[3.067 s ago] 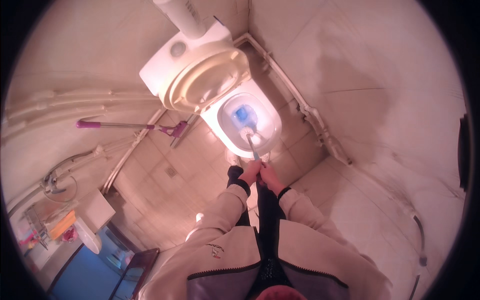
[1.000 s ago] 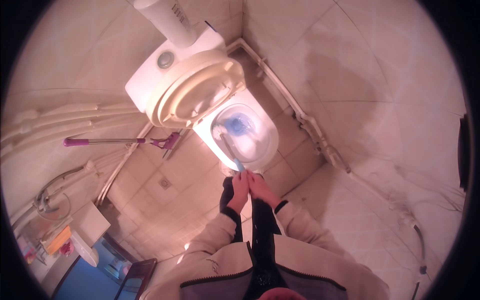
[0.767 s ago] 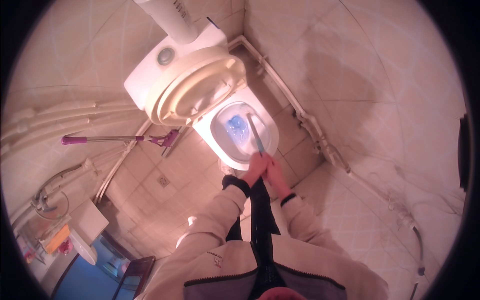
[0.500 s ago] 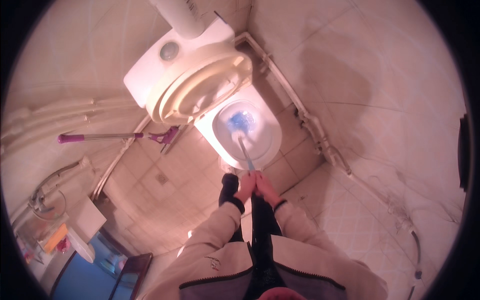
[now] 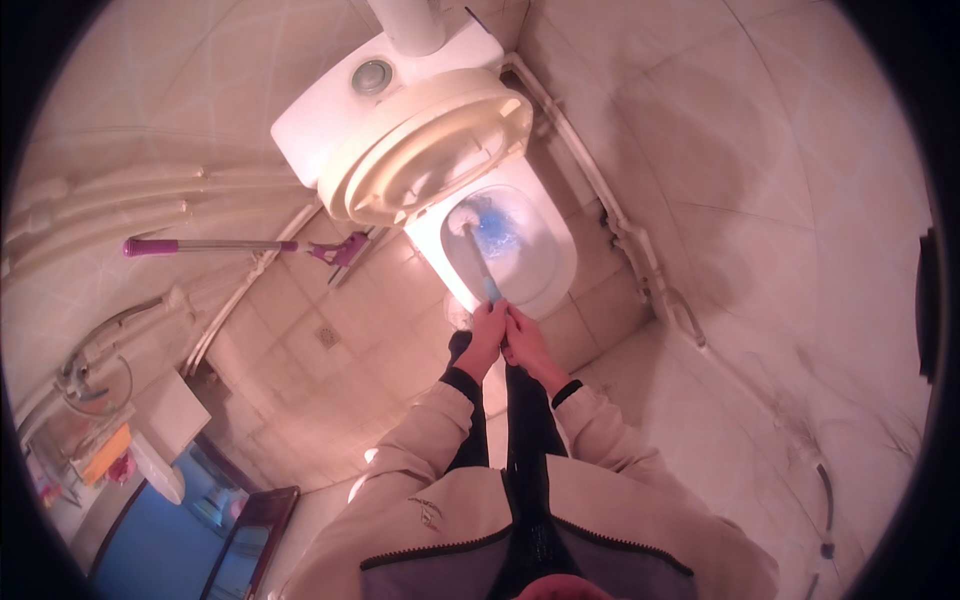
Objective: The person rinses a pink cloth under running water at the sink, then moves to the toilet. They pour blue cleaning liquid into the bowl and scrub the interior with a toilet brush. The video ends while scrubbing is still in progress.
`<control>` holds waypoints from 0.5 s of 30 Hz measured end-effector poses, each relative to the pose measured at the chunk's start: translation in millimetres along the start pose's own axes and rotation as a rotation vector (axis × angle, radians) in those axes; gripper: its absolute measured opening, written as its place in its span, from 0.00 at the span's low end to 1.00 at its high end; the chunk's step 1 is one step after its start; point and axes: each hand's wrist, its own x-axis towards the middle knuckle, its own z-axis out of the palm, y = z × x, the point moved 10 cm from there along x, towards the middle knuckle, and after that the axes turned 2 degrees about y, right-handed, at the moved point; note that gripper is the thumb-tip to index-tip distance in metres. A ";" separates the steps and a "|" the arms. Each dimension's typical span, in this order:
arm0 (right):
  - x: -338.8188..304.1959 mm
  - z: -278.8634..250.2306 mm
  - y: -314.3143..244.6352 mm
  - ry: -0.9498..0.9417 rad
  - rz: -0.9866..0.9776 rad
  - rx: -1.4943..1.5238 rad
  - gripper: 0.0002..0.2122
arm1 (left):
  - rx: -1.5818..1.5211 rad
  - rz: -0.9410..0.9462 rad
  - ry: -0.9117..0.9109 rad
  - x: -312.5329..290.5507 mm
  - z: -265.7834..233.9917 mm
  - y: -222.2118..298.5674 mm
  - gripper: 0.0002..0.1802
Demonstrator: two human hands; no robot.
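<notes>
A white toilet bowl [image 5: 556,262] stands in front of me, its cream seat and lid [image 5: 432,150] raised against the tank. Blue water [image 5: 495,232] lies at the bottom of the bowl. Both my hands are closed round the handle of a toilet brush [image 5: 480,262], just over the bowl's near rim. My left hand [image 5: 487,335] and my right hand [image 5: 527,345] touch each other on the handle. The white brush head rests against the inner left wall of the bowl, beside the blue water.
A floor squeegee with a purple handle [image 5: 150,247] leans at the left. Pipes [image 5: 640,262] run along the right wall down to the floor. A white basin [image 5: 158,468] and a blue surface [image 5: 160,545] are at the lower left. A drain [image 5: 326,337] sits in the tiled floor.
The brush head has moved from the near side of the blue water to the bowl's far left wall. Both hands have gone forward with the handle. The whole view has shifted slightly.
</notes>
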 end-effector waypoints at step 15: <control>32.4 -28.5 -26.7 0.000 -0.200 -0.619 0.15 | -0.126 -0.121 -0.063 22.4 21.4 -20.8 0.11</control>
